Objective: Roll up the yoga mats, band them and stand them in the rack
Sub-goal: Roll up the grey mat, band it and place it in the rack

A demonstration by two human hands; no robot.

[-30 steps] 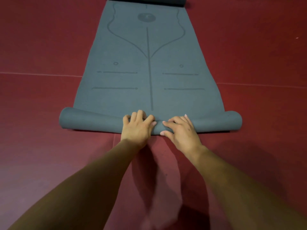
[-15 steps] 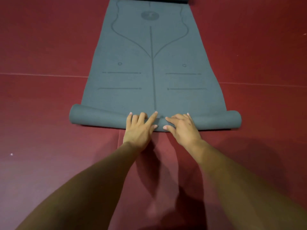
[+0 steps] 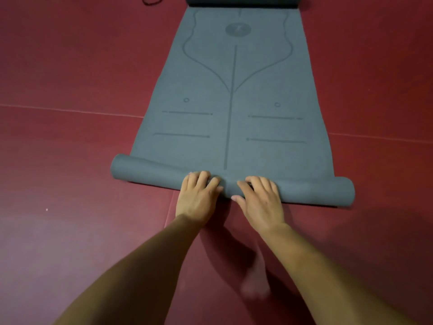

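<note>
**Finding 1: placement.** The slate-grey rubber yoga mat [image 3: 230, 95], printed with alignment lines, lies flat on the dark red padded floor [image 3: 70, 165]. It runs from mid-frame up to the top edge. Its near end is wound into a thin roll [image 3: 150, 171] that spans the mat's full width. The roll sits slightly askew, with its left end higher in the frame than its right. Most of the mat is unrolled, so I judge the task to be at an early stage, with nothing banded or racked. No rack is in view.

**Finding 2: hands.** Your left hand [image 3: 199, 195] and right hand [image 3: 260, 200] are side by side at the middle of the roll, close together. On each hand the fingers bend over the crest of the roll and the thumb lies at its near face, so each hand clasps the roll and does not lie flat on it. In my judgement this central hold suits pressing the coil tight but leaves both outer ends unguided, so the skew could grow. Both forearms reach up from the bottom of the frame and converge on the roll.

**Finding 3: surroundings.** A dark rolled shape [image 3: 241, 1] lies across the mat's far end at the top edge. I cannot tell whether it is that end curled over or a second mat. A thin dark looped cord [image 3: 152, 0], possibly a band, lies on the floor at the top, left of centre. A blurred bare foot [image 3: 255, 285] shows at lower centre.
</note>
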